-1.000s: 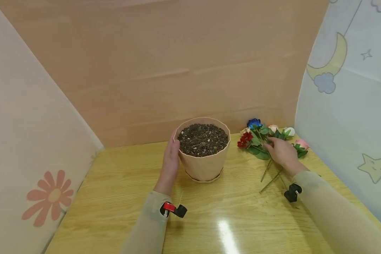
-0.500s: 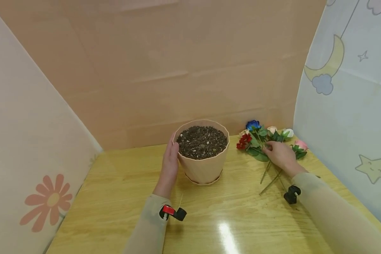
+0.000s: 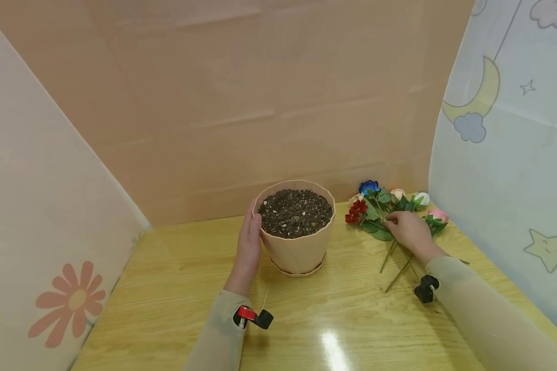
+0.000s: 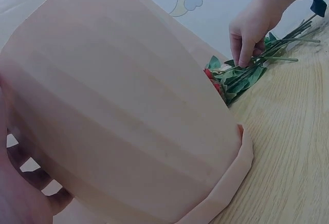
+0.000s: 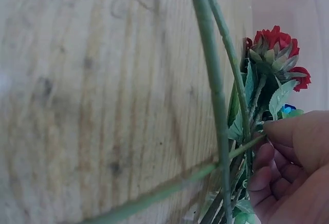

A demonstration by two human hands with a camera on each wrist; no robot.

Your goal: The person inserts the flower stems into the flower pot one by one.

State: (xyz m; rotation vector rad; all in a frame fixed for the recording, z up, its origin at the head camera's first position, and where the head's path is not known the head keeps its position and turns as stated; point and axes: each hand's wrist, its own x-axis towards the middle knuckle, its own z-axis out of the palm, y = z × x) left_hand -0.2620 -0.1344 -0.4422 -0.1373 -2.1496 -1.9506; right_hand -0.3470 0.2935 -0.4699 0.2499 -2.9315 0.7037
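A pale peach flowerpot (image 3: 298, 252), full of dark soil (image 3: 296, 214), stands upright on its saucer at the middle of the table. My left hand (image 3: 249, 239) rests against the pot's left side, with extended fingers touching its wall in the left wrist view. To the right lies a bunch of flowers with red (image 3: 356, 211), blue (image 3: 369, 187), cream, white and pink heads. Over their stems, my right hand (image 3: 409, 230) pinches a thin green stem (image 5: 248, 147) between thumb and forefinger, as the right wrist view shows. Which flower it belongs to cannot be told.
The wooden table (image 3: 181, 288) meets a tan backdrop (image 3: 204, 113) behind the pot. Patterned panels stand at the left (image 3: 23, 196) and right (image 3: 515, 170), the right one close to the flowers. Small dark specks lie near the stems.
One stem's lower end has shifted slightly to the right under my right hand. My left hand stays against the pot. The head view has tilted up a little.
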